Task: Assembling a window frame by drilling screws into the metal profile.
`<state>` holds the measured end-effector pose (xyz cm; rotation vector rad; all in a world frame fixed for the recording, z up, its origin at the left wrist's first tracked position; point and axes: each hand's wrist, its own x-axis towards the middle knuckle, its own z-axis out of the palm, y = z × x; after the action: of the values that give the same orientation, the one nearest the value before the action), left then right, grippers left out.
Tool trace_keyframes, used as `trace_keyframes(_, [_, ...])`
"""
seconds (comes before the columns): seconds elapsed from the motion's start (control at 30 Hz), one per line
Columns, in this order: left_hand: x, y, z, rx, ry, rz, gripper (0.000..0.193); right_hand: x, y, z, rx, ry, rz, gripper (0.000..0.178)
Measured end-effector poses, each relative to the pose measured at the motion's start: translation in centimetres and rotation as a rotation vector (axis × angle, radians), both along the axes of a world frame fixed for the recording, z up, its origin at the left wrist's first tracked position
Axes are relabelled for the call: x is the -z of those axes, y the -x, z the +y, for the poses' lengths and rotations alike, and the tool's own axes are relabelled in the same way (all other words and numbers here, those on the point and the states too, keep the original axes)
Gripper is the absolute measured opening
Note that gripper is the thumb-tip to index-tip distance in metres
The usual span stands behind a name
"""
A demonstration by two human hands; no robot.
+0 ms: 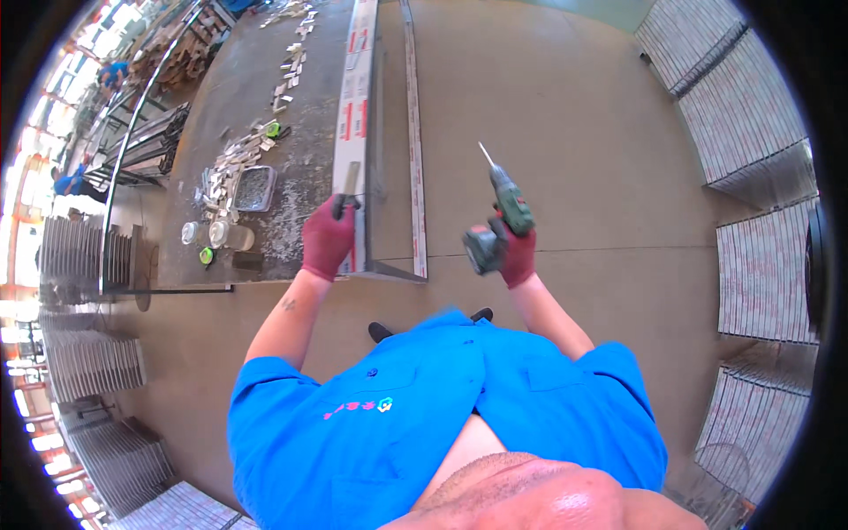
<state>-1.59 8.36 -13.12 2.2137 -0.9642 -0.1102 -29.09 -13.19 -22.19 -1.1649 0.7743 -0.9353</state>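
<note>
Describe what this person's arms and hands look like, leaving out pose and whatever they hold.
Both hands, left and right, wear dark maroon gloves that end at the wrist. The forearms are bare; the left one carries a small dark mark below the wrist. Short bright blue shirt sleeves cover the upper arms. The shirt has buttons and a small pink emblem on the chest.

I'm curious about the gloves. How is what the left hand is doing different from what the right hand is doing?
The left hand grips a short flat metal piece against the long aluminium frame on the workbench; the right hand holds a green cordless drill in the air, away from the bench. The left hand touches the work; the right hand's drill bit touches nothing. Both wear dark red gloves.
</note>
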Motion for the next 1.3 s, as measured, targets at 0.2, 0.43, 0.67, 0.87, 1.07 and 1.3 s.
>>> trace_keyframes(0.2, [0.7,-0.1,-0.7,-0.150,-0.077,-0.032,0.025,9.0,19.0,-5.1,0.051,-0.298,0.274,0.033])
trace_keyframes(0.43, [-0.5,-2.9,-2.2,-0.197,-0.207,0.026,0.033,10.6,21.8,-8.4,0.103,-0.417,0.436,0.032])
trace_keyframes(0.67, [-0.4,-5.6,-9.1,-0.312,-0.251,-0.127,0.031,8.3,13.7,-17.7,-0.089,-0.308,0.430,0.036])
trace_keyframes(0.87, [-0.1,-14.4,-16.4,-0.259,-0.182,-0.062,0.027,7.3,7.3,-29.6,-0.269,-0.159,0.516,0.030])
trace_keyframes(1.07, [-0.8,-22.2,-26.0,-0.208,-0.148,-0.032,0.027,9.3,4.4,-38.3,-0.195,-0.304,0.570,0.032])
trace_keyframes(1.3, [-0.7,-30.6,-35.1,-0.264,-0.075,0.052,0.022,16.4,2.0,-46.4,-0.108,-0.207,0.917,0.024])
